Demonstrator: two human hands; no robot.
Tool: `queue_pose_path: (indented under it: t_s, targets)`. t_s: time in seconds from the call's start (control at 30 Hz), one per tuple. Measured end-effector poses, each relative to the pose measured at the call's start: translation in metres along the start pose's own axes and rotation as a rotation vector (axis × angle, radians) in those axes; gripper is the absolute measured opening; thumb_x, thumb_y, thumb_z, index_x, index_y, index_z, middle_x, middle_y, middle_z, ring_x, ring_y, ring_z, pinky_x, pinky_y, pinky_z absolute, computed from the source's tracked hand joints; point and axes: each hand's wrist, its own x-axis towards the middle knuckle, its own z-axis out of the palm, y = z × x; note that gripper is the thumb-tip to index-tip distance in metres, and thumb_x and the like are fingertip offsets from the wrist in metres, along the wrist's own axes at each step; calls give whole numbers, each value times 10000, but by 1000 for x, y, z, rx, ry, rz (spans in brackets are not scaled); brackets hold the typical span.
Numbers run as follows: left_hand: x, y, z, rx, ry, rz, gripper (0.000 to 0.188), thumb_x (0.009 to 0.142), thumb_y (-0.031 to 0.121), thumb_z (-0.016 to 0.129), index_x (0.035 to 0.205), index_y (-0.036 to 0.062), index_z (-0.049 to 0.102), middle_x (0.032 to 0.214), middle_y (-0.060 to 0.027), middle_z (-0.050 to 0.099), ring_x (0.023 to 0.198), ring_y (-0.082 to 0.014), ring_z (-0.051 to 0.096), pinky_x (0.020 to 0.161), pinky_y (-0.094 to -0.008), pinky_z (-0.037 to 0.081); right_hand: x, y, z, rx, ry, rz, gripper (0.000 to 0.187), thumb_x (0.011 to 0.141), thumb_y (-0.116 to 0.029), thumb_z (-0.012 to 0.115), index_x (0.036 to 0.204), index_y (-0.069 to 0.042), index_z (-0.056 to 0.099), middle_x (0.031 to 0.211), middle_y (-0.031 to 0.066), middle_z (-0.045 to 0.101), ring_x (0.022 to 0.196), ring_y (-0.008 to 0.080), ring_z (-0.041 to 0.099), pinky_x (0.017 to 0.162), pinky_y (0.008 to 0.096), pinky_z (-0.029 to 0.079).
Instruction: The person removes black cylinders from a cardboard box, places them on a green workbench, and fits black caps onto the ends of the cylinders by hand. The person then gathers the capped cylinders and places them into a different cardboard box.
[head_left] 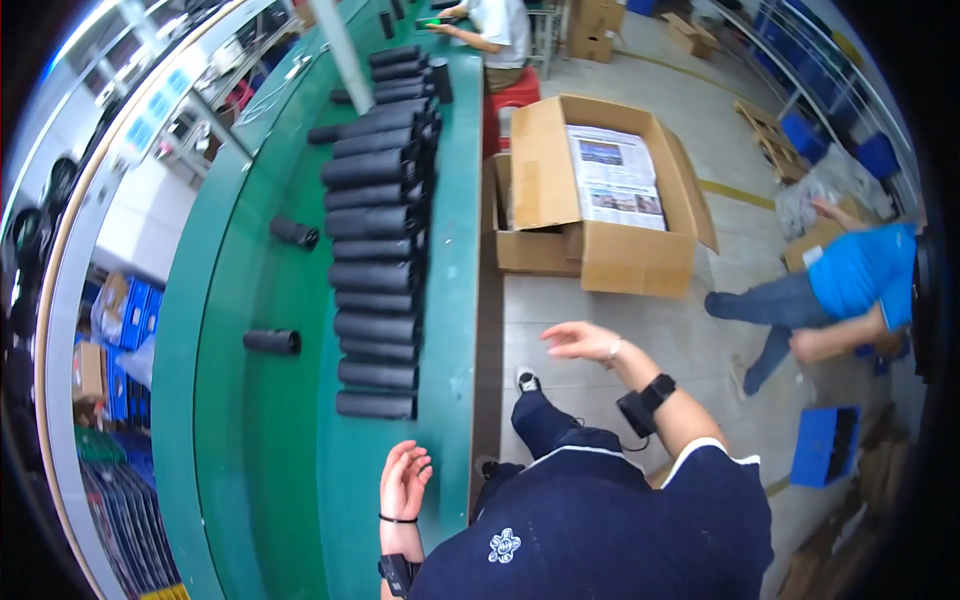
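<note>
Over the near part of the green bench, my left hand [405,482] hangs with its fingers loosely bent and nothing in it. It is nearest to the front end of a long row of black cylinders [377,404], which lie side by side along the bench in a stack. My right hand [582,342] is off the bench edge above the floor, fingers stretched out and holding nothing. Beyond it stands an open cardboard box [640,262] with a printed newspaper sheet [616,175] inside.
Two loose black cylinders [272,342] lie in the bench's lower green channel [265,440]. A second carton [538,252] sits against the open box. A seated person [497,35] is at the bench's far end; another person in blue [850,275] is at right, near a blue bin [826,446].
</note>
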Motion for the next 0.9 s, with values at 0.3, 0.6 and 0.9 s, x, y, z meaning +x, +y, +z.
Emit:
queue_pose_path:
  t_s: [0.3,0.6,0.9]
  targets:
    - [151,-53,172,266,-4,-292,198,925,136,543,1110,63,548,958,-78,630,858,-173,622,718,-287,512,56,104,-361,-39,601,185,136,845,-173,641,892,-64,707,799,75,696,689,175,652,637,299,527]
    - [259,-90,303,419,106,-354,160,933,131,544,1078,64,557,942,-71,631,843,-172,622,693,-282,493,241,190,-502,-834,91,697,497,737,-380,739,1040,5,658,1098,167,651,996,321,632,874,418,500]
    - [320,-102,353,537,107,-453,171,938,101,503,1099,56,542,930,-59,617,836,-155,603,697,-299,480,244,226,-531,-945,372,441,293,761,-239,651,1004,-81,697,1060,114,669,987,275,638,789,390,523]
